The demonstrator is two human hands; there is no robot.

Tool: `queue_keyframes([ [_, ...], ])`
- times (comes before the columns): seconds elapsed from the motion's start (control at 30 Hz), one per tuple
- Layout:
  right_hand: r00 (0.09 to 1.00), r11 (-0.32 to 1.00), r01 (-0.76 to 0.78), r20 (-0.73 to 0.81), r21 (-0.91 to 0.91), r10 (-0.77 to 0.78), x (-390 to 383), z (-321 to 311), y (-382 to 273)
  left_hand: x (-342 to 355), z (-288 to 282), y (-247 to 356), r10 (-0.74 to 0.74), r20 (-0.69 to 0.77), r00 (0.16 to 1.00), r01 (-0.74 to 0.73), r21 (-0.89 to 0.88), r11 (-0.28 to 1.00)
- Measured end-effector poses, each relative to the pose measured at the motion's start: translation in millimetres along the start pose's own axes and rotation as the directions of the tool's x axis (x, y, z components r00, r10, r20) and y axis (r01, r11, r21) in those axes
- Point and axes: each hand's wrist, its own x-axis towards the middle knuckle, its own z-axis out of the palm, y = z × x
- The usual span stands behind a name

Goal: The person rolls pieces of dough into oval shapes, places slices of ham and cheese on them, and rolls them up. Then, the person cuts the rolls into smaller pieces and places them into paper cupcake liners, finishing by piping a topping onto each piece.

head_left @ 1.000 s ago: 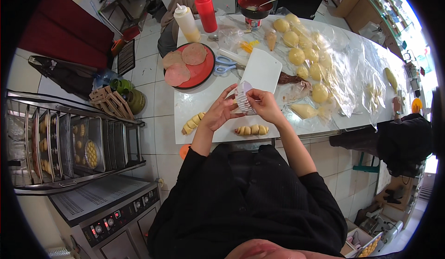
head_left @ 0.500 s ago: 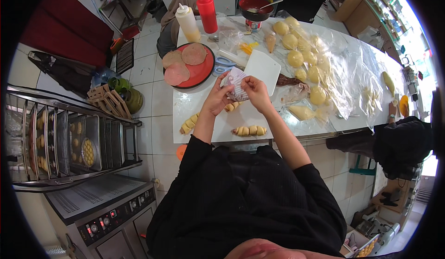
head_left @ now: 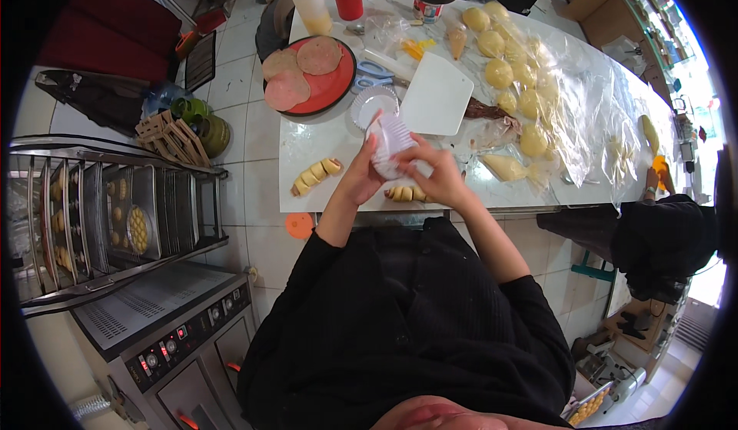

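My left hand is closed around a stack of white fluted paper baking cups, held tilted above the table's near edge. The fingers of my right hand pinch the near side of that stack. Another fluted paper cup lies on the table just beyond. To the left sits a spiral-wrapped dough roll; a second dough roll shows partly beneath my right hand.
A red plate carries round meat slices, with blue-handled scissors beside it. A white board lies beyond my right hand. Dough balls sit under plastic at right. Squeeze bottles stand behind. A co-worker is far right.
A single paper cup now lies on the table where my hands were. Both hands have come closer to me with the stack, covering part of the near roll. The view has tilted down.
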Motion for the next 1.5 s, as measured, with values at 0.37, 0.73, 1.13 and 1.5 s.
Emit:
queue_keyframes([
  [0.37,0.934,0.797,-0.051,0.254,-0.601,0.252,-31,49,37,-69,-64,27,0.160,0.001,0.987,-0.147,-0.393,0.908],
  [0.73,0.851,0.695,-0.516,0.206,0.500,0.483,-6,12,23,-70,-53,9,0.043,-0.024,0.999,-0.049,-0.422,0.905],
  [1.13,0.977,0.968,-0.139,0.132,-0.210,0.169,-5,59,-27,-49,-62,-24,-0.054,0.225,0.973,0.166,-0.515,0.841],
  [1.5,0.949,0.776,-0.157,0.124,-0.611,0.290,-48,36,48,-66,-61,0,-0.050,-0.280,0.959,-0.037,-0.299,0.954],
])
